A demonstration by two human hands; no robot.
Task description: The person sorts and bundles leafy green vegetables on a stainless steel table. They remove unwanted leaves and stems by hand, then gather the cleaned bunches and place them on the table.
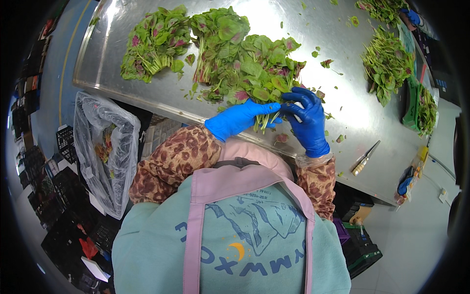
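My left hand (244, 115), in a blue glove, is closed around the stems of a few leafy greens (265, 121) at the near edge of the steel table. My right hand (303, 115), in a darker blue glove, touches the same stems with its fingertips; a small white item (298, 112) shows between its fingers, its kind unclear. Just beyond both hands lies a heap of red-and-green amaranth leaves (257, 70). Further left are a bunch with its stems towards me (220, 40) and another separate bunch of amaranth (156, 44).
A knife (366, 158) lies on the steel table (341, 161) at right. More amaranth (387, 64) and a green crate (412, 106) are beyond it. A co-worker's gloved hand (411, 16) is at the top right. A plastic-lined bin (82, 147) stands at left, below the table's edge.
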